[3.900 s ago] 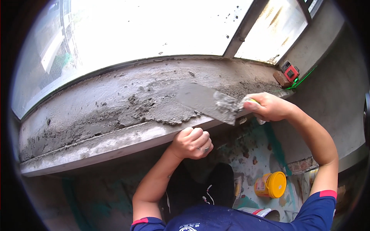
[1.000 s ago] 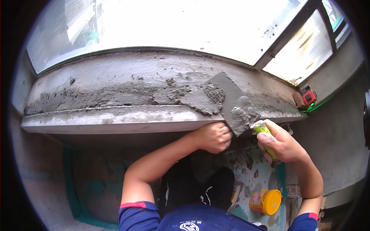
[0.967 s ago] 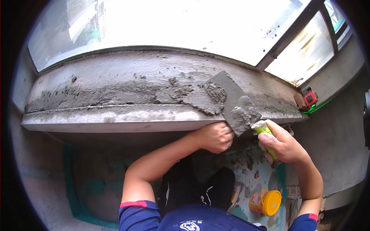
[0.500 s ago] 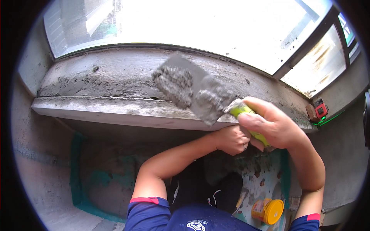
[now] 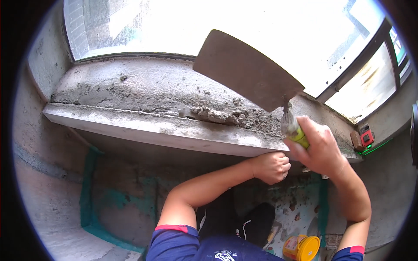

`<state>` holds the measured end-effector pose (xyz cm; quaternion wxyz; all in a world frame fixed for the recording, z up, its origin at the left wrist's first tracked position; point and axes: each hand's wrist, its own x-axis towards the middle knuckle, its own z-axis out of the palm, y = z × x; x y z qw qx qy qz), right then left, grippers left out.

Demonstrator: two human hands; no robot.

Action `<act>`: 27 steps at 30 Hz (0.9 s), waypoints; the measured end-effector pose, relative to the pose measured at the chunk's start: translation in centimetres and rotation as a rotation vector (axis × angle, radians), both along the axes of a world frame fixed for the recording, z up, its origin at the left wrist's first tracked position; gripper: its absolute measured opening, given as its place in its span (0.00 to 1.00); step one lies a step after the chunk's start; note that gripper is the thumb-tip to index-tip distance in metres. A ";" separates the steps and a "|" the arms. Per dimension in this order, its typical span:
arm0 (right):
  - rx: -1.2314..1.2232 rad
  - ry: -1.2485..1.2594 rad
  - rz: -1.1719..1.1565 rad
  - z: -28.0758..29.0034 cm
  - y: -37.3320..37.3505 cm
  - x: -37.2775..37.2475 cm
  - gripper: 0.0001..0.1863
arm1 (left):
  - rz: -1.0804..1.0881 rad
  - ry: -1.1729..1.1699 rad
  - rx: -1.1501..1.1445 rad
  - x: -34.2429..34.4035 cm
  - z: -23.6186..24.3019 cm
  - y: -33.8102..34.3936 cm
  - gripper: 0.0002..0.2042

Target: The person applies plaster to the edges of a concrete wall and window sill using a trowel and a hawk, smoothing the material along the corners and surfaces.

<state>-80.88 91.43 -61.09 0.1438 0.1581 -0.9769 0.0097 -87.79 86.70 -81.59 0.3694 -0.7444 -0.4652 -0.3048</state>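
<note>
My right hand [image 5: 321, 145] is wrapped round the yellow-green handle of a trowel [image 5: 246, 71], its wide, flat blade tilted up over the window ledge. The blade face I see is nearly bare of mortar. Below it, a lump of wet grey mortar [image 5: 213, 115] lies along the joint between the rough sill and a pale stone slab [image 5: 143, 127], with crumbs scattered to its right. My left hand [image 5: 272, 168] is closed in a fist just under the slab's front edge. Whatever it may hold is hidden.
A red laser level [image 5: 365, 135] stands at the ledge's right end, throwing a green line on the wall. Large window glass [image 5: 261, 26] rises behind the sill. On the floor by my feet sits a yellow bucket [image 5: 308, 248].
The trowel held mortar lumps; now its blade is turned and lifted higher, and mortar lies on the ledge. My left hand stays under the slab edge.
</note>
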 end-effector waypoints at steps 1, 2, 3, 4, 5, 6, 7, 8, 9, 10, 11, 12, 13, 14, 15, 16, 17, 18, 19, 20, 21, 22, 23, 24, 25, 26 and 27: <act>0.007 0.003 -0.032 0.4 0.0 0.0 0.21 | 0.007 -0.006 -0.018 0.0 0.2 -0.1 0.07; 0.015 0.006 -0.063 0.7 0.0 0.0 0.20 | 0.012 -0.006 -0.017 0.0 0.2 -0.2 0.07; 0.015 0.006 -0.057 0.9 -0.2 0.0 0.20 | 0.003 -0.016 0.001 0.1 0.2 -0.3 0.06; -0.086 -0.166 -0.073 1.2 -0.4 -0.1 0.20 | -0.005 -0.027 0.022 0.1 0.1 -0.2 0.06; -0.186 -0.339 -0.088 1.3 -0.6 -0.2 0.20 | -0.022 -0.029 0.085 0.0 -0.1 0.1 0.06; -0.150 -0.395 -0.057 1.3 -1.1 -0.8 0.18 | -0.013 -0.030 0.085 -0.1 -0.4 0.0 0.06; -0.099 -0.448 -0.067 1.3 -1.5 -1.7 0.19 | -0.020 -0.023 0.099 0.0 -0.2 0.3 0.06; -0.054 -0.503 -0.080 1.3 -1.5 -2.7 0.19 | -0.031 -0.018 0.108 0.2 0.1 0.3 0.06; -0.049 -0.507 -0.142 1.6 -1.2 -3.5 0.20 | -0.028 -0.016 0.060 0.3 0.3 0.3 0.06; -0.052 -0.515 -0.188 1.6 -1.1 -4.5 0.21 | -0.025 -0.021 0.049 0.3 0.4 0.1 0.06; -0.010 -0.505 -0.149 1.6 -0.4 -5.1 0.25 | -0.017 -0.030 0.045 0.3 0.4 -0.1 0.06; -0.008 -0.465 -0.133 1.0 0.5 -5.0 0.27 | -0.011 -0.038 0.042 0.4 0.3 -0.2 0.06; 0.014 -0.442 -0.129 0.9 1.2 -4.5 0.28 | 0.000 -0.034 0.049 0.4 0.4 -0.4 0.06; 0.036 -0.419 -0.127 0.9 1.8 -4.0 0.28 | 0.000 -0.034 0.045 0.3 0.3 -0.5 0.06; 0.050 -0.496 -0.177 1.3 2.2 -3.2 0.28 | -0.008 -0.039 0.052 0.2 0.3 -0.7 0.06; 0.067 -0.568 -0.234 2.2 2.5 -2.1 0.28 | -0.022 -0.039 0.063 0.2 0.4 -0.6 0.06; 0.016 -0.617 -0.256 2.9 3.0 -1.4 0.27 | -0.026 -0.037 0.066 0.2 0.2 -0.4 0.06; 0.017 -0.615 -0.262 2.9 4.2 -0.6 0.27 | -0.019 -0.030 0.107 0.1 -0.2 -0.2 0.05; -0.031 -0.634 -0.260 2.9 5.9 0.6 0.25 | -0.015 -0.021 0.150 0.1 -0.4 0.1 0.05; -0.079 -0.652 -0.266 3.0 7.3 1.8 0.22 | -0.022 -0.027 0.132 0.1 -0.2 0.3 0.05; -0.081 -0.647 -0.282 3.2 8.3 3.0 0.22 | -0.008 -0.026 0.094 0.1 -0.1 0.2 0.05; -0.115 -0.680 -0.374 3.6 9.1 4.3 0.20 | -0.001 -0.021 0.058 0.1 0.2 0.0 0.06; -0.150 -0.711 -0.468 4.0 9.8 5.7 0.17 | 0.005 -0.016 0.068 0.1 0.5 -0.1 0.05; -0.154 -0.702 -0.492 4.4 10.6 7.0 0.17 | 0.002 -0.017 0.060 0.0 0.6 0.1 0.05; -0.351 -0.732 -0.660 4.7 11.2 8.2 0.16 | 0.003 -0.020 0.055 0.0 0.5 0.2 0.06; -0.553 -0.751 -0.823 4.9 11.8 9.5 0.14 | 0.004 -0.023 0.051 0.0 0.5 0.2 0.06; -0.715 -0.696 -0.860 4.7 12.5 10.8 0.11 | 0.007 -0.028 0.058 0.0 0.5 0.3 0.06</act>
